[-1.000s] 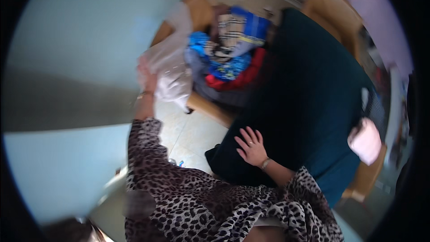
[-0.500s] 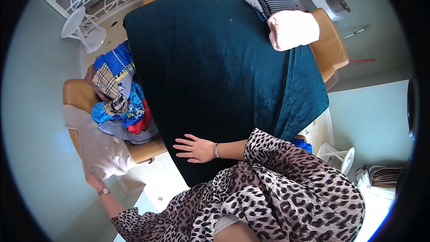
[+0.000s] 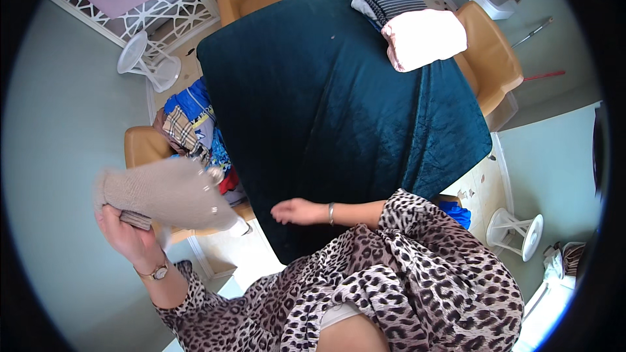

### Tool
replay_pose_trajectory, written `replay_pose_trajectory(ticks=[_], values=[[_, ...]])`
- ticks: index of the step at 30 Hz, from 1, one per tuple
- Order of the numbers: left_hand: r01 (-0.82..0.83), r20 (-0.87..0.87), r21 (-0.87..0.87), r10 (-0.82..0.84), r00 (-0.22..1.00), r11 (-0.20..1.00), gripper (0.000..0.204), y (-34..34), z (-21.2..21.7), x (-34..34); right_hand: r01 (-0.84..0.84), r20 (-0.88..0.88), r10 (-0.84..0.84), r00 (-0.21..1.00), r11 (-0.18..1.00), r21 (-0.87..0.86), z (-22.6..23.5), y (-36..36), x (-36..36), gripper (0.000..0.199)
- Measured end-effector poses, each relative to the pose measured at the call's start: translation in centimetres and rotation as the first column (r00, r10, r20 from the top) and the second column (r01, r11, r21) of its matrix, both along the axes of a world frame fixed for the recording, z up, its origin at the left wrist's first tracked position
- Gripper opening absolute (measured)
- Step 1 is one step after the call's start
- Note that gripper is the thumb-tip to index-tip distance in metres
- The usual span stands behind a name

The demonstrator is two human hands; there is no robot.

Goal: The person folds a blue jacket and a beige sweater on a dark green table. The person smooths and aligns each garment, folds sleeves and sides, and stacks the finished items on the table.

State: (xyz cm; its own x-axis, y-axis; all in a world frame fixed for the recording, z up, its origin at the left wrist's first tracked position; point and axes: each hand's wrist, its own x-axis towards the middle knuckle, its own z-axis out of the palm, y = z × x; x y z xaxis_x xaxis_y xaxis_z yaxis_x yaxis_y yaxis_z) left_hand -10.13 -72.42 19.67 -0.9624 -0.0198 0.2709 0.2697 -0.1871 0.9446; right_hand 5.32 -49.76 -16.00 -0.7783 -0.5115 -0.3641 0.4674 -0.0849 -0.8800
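My left hand (image 3: pixel 130 238) is raised at the left and grips a beige knitted garment (image 3: pixel 163 192), which hangs blurred over the chair below. My right hand (image 3: pixel 293 212) rests open at the near edge of a table covered by a dark teal velvet cloth (image 3: pixel 339 117). Both arms wear leopard-print sleeves. A heap of colourful clothes (image 3: pixel 195 130) lies on a tan chair (image 3: pixel 140 146) just left of the table, beside the lifted garment.
Folded clothes sit at the table's far corner: a pink-white piece (image 3: pixel 424 39) and a striped dark one (image 3: pixel 394 0). Tan chairs (image 3: pixel 492 58) stand at the far and right sides. White stools (image 3: pixel 147 58) stand far left and near right (image 3: pixel 521 231).
The view has swung so the table fills the middle. My left hand has lifted the beige garment up and away from the chair pile. My right hand stays at the table's edge.
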Motion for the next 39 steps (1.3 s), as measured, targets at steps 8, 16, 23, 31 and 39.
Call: replay_pose_trajectory(ticks=[8, 16, 23, 31, 39], values=[[0.552, -0.407, 0.321, -0.414, 0.814, 0.769, 0.035, 9.7, 4.0, 3.9, 0.453, 0.358, -0.291, 0.887, 0.693, -0.56, 8.9, 11.3, -5.6, 0.058], [0.846, -0.133, 0.446, -0.913, 0.385, 0.292, 0.036, 8.6, -5.6, 3.2, 0.437, 0.153, -0.594, 0.79, 0.369, -0.82, 12.8, 24.0, 0.8, 0.072], [0.916, 0.717, -0.142, -0.599, 0.356, 0.375, 0.028, 7.8, -28.4, 10.5, 0.698, 0.124, -0.756, 0.643, 0.644, 0.313, 4.6, 25.6, 7.9, 0.034], [-0.174, -0.234, -0.913, -0.125, 0.964, 0.368, 0.061, 10.5, -34.9, 9.0, 0.768, -0.771, -0.181, 0.61, 0.375, 0.519, -1.3, 17.2, -3.2, 0.079], [0.316, 0.259, -0.57, -0.199, 0.945, 0.759, 0.035, 7.7, -33.3, 4.0, 0.547, -0.411, -0.436, 0.801, 0.813, 0.203, 0.7, 11.6, -8.9, 0.052]])
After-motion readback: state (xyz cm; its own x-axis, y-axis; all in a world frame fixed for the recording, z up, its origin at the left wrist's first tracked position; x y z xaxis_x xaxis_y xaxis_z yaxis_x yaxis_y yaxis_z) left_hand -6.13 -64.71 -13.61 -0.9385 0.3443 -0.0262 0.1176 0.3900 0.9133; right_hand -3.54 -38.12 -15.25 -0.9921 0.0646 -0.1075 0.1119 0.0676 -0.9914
